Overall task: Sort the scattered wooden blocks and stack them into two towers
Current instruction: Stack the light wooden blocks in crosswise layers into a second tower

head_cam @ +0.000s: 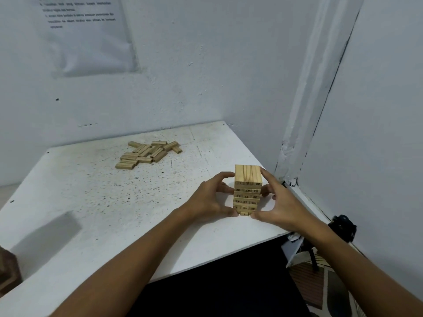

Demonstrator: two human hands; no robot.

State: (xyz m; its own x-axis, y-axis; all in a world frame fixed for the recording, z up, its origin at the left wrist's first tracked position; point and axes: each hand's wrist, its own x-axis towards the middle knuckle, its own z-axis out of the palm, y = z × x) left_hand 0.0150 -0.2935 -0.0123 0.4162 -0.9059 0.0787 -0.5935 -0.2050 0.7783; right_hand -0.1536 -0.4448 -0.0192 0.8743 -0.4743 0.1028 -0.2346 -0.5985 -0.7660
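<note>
A tower of numbered wooden blocks (247, 188) stands several layers high near the right front corner of the white table (91, 202). My left hand (209, 199) cups its left side, fingers curled against the upper layers and thumb at the base. On the other side, my right hand (275, 202) wraps the tower the same way, thumb low at the front. One small block (244, 213) pokes out at the bottom front. A loose pile of wooden blocks (147, 153) lies scattered at the far middle of the table.
Walls close off the table at the back and right. A sheet of printed paper (89, 35) hangs on the back wall. A black tripod-like object (343, 227) stands off the table's right edge. A brown object (9, 268) sits at the left front.
</note>
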